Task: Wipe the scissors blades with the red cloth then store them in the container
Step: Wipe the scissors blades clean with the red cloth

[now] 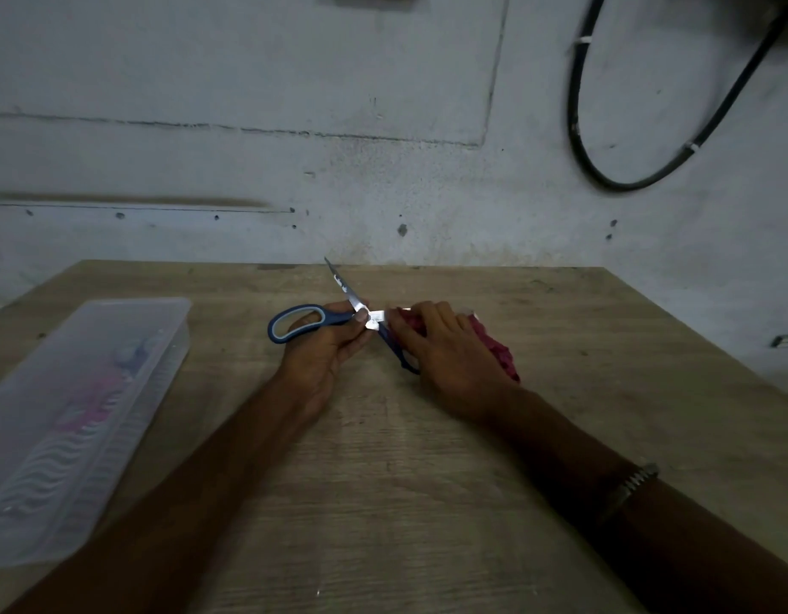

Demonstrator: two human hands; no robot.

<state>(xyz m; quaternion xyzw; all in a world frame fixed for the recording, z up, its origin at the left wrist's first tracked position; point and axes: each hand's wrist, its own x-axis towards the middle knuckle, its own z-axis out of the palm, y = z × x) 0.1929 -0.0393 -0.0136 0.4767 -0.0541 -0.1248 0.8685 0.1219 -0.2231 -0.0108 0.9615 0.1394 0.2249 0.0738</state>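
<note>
scissors (321, 319): spread open above the bench (383, 480), about mid-bench toward the far edge; one blade points up and away toward the wall, the other runs right into the cloth.
left hand (325, 347): its grip is closed around the scissors near the pivot, thumb at the joint, with the blue handle loop sticking out to the left.
right hand (445, 347): its grip is closed over the red cloth (500, 354), bunched and pressed on the right-hand blade; the second handle loop shows dark just under this hand.
container (82, 405): clear plastic, long, open on top, on the left of the bench, well apart from the hands; pink and pale items lie inside, too blurred to name.
step, as I judge it: wiping, with one blade under the cloth; storing not yet begun.
risk, cut: the cloth may be thin where the fingers pinch, so a stroke toward the edge rather than along the flat could nick them.
risk, free blade: its bare tip points outward; a twist of the left wrist could swing it.
risk, snap shut: squeezing the handles while the cloth sits between the blades would pinch cloth or fingers.
risk, half job: the upper blade shows marks; skipping it leaves the wipe unfinished.
risk, storing: open scissors may not lie flat in the narrow container, so they should be closed first.
</note>
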